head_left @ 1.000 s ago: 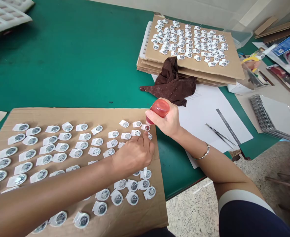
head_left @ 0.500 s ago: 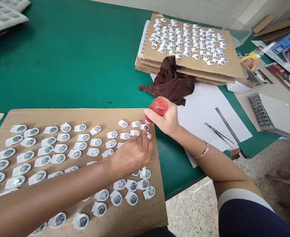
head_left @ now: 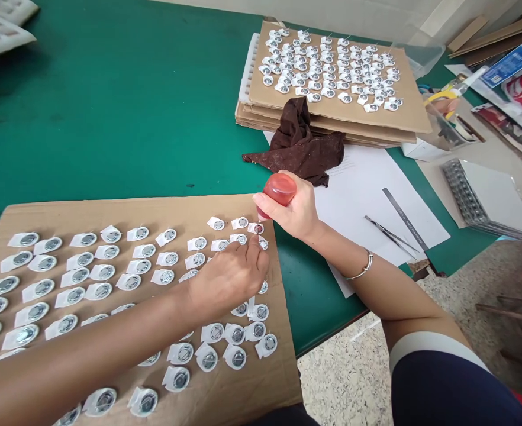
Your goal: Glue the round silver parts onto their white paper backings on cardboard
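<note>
Rows of small metal discs on white paper tabs are lying across the near cardboard sheet [head_left: 110, 207]. The left hand [head_left: 229, 275] is resting palm down among them, fingers loosely bent, fingertips pressing just beside the corner disc [head_left: 255, 228]. The right hand [head_left: 299, 216] is gripping a red squeeze bottle [head_left: 279, 189], its nozzle pointing down onto that disc. A gentle squeeze with the nozzle centred is probably working best here. Beyond, a brown cloth [head_left: 303, 148], tweezers [head_left: 387, 235] and a steel ruler [head_left: 405, 219] are lying before a cardboard stack [head_left: 403, 115].

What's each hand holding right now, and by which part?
Right hand grips the red bottle around its body, tip down. Left hand holds nothing; it rests on the cardboard sheet.
</note>
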The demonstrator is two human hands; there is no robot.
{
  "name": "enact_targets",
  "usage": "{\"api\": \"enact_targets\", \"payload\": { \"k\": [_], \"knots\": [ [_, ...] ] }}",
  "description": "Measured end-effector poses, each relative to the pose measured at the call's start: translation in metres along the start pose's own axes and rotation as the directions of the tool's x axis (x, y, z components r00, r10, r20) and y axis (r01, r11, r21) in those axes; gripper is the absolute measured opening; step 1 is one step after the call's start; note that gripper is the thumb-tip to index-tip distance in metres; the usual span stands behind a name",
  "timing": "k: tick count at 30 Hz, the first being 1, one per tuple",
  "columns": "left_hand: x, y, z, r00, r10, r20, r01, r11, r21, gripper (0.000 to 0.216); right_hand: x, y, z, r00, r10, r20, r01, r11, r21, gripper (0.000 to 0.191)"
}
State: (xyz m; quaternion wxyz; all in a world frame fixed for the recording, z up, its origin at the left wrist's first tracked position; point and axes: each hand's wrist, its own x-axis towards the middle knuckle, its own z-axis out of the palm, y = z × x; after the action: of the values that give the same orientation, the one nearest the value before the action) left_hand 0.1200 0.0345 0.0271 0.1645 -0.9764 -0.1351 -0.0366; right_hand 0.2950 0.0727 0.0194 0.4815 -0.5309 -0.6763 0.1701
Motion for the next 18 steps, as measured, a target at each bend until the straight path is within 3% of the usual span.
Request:
{"api": "enact_targets", "payload": {
  "k": [10,18],
  "knots": [
    [-0.005,-0.006,0.006,0.998,-0.034,-0.05,0.027,0.991,-0.129,0.027,0.0,0.003,-0.001,0.997,-0.081,-0.016,0.08,0.997,-0.015,0.031],
    [-0.005,-0.014,0.004,0.992,-0.077,0.099,0.106,0.934,-0.342,0.03,0.002,0.004,-0.002,0.991,-0.136,-0.007,0.136,0.99,-0.033,0.03]
  ]
}}
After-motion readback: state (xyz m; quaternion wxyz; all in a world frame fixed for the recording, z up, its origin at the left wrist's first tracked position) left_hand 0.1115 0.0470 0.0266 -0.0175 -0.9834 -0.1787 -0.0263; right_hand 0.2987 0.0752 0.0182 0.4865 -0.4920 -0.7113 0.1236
